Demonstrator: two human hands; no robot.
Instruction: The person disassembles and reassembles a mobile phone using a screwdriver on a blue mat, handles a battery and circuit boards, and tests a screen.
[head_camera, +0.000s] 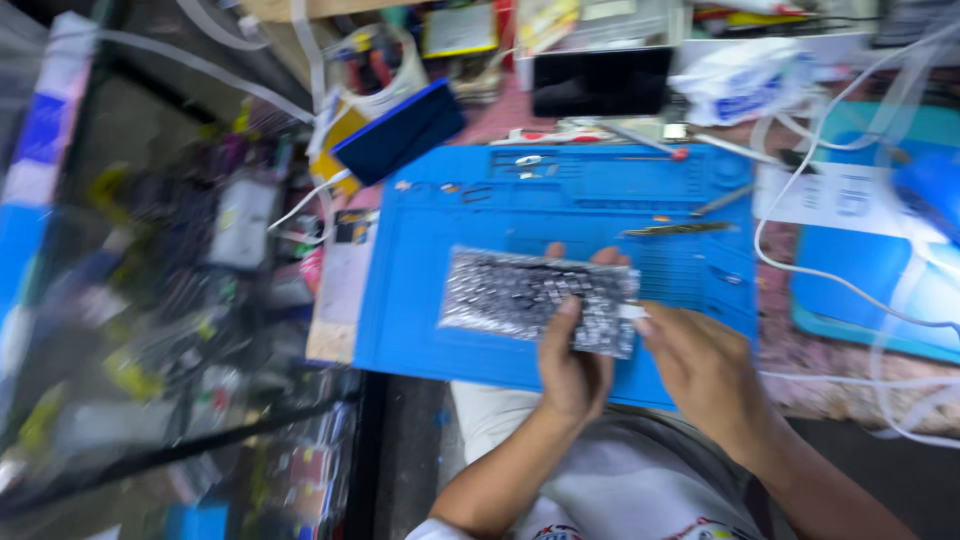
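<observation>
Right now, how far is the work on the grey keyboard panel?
Early, it seems. Both hands, left hand and right hand, hold the grey keyboard panel over the blue mat. Tweezers lie on the mat, apart from both hands. The blurred picture shows no finished step.

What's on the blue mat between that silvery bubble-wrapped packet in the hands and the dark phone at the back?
In the head view, the blue mat between the bubble-wrapped packet and the dark phone holds tweezers, a few small loose parts and molded tray compartments.

bright, even light from above, with soft, faint shadows on the blue mat (440, 330). motion blur smears the whole view, heaviest over the clutter at the left edge; pale cables (850, 290) at the right edge look washed out.
</observation>
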